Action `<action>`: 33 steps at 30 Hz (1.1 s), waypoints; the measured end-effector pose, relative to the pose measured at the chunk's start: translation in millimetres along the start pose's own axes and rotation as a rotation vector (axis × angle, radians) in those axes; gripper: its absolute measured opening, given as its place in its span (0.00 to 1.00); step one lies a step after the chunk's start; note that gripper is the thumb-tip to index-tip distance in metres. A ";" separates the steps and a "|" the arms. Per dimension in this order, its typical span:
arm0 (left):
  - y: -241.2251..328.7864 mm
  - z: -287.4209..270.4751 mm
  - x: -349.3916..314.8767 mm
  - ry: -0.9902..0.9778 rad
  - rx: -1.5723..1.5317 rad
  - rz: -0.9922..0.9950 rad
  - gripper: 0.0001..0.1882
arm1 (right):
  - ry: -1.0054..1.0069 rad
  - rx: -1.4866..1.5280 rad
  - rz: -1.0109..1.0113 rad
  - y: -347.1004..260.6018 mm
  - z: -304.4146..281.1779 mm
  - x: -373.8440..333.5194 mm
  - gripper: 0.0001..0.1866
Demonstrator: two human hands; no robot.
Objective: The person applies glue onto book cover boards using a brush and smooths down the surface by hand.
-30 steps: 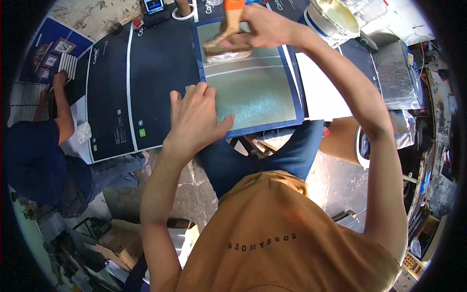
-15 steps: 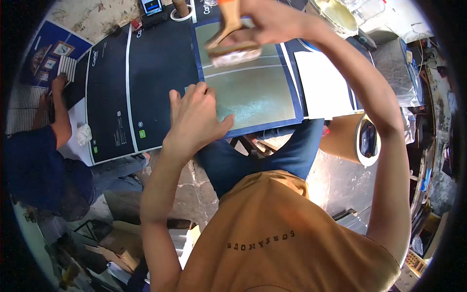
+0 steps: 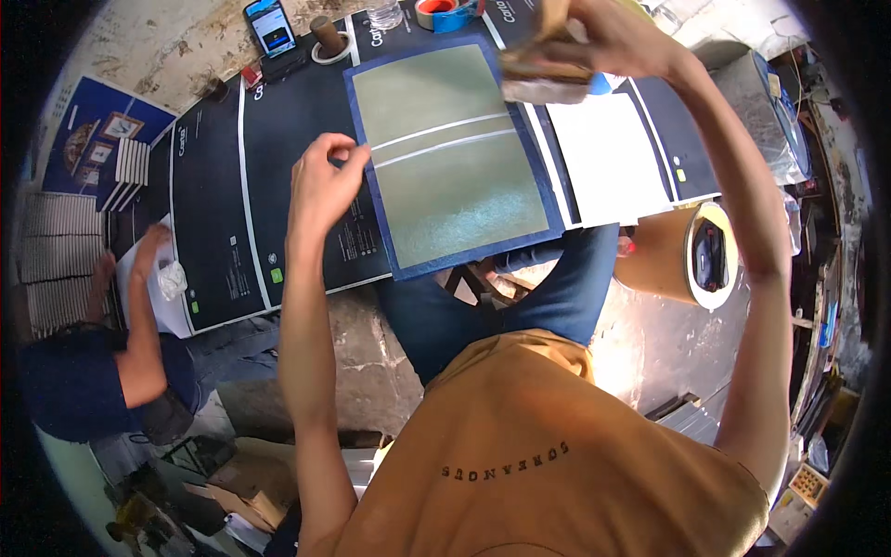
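Lit phone [image 3: 271,28] near brown cylinder [image 3: 327,37]

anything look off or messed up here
Mainly the wall behind the black worktop: its surface is blotchy and stained, so it looks damaged. The blue-bordered panel also shines unevenly, with a bright patch toward its near edge; wetness or reflected light, I cannot tell.

Clock centred on blue-edged panel [image 3: 453,162]. Low pass possible straight over flat panel. Left hand [image 3: 325,186] crowds 9 o'clock; beyond it, open run of dark counter [image 3: 209,176]. Right hand [image 3: 622,37] with brush [image 3: 548,79] obstructs 2 o'clock. Phone [image 3: 269,28] at 10, tape rolls [image 3: 455,17] at 12.
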State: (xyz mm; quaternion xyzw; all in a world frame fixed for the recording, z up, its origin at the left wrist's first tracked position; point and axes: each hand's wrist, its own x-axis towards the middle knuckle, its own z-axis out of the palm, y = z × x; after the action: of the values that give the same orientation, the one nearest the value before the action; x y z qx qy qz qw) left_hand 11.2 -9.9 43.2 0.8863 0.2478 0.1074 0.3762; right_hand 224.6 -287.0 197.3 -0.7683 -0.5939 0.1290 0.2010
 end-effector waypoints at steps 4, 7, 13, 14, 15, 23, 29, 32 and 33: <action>-12.3 18.2 19.0 -0.003 0.086 -0.112 0.23 | 0.411 -0.055 0.265 -32.3 33.6 34.7 0.09; -20.6 24.5 25.8 -0.035 0.016 -0.200 0.25 | 0.616 -0.057 0.452 11.8 91.1 37.6 0.23; -22.0 23.6 27.9 -0.029 -0.041 -0.172 0.21 | 0.890 0.014 0.664 0.1 90.4 -31.1 0.21; -20.9 24.0 29.9 -0.061 -0.090 -0.184 0.19 | 0.932 0.079 0.667 -7.0 100.6 -31.4 0.22; -20.1 24.0 29.9 -0.064 -0.088 -0.178 0.19 | 0.924 0.123 0.658 -14.5 115.1 -26.5 0.22; -28.9 6.1 15.6 -0.034 -0.114 -0.280 0.21 | 1.004 -0.007 0.848 10.4 122.1 -165.1 0.17; -128.4 -71.3 -9.1 -0.095 -0.285 -0.359 0.34 | 1.466 0.180 0.886 11.3 47.9 -284.1 0.21; -191.8 -108.1 -24.0 0.025 -0.432 -0.345 0.23 | 1.481 0.124 0.813 34.3 10.4 -281.9 0.20; -230.2 -131.7 -20.7 -0.096 -0.375 -0.352 0.23 | 1.414 0.145 0.848 39.4 -7.7 -270.1 0.20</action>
State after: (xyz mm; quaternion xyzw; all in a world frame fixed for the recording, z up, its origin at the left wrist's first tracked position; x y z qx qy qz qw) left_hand -138.6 196.9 -31.3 0.7485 0.3558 0.0423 0.5580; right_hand 191.4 -557.1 175.0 -0.8122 0.0226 -0.2818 0.5103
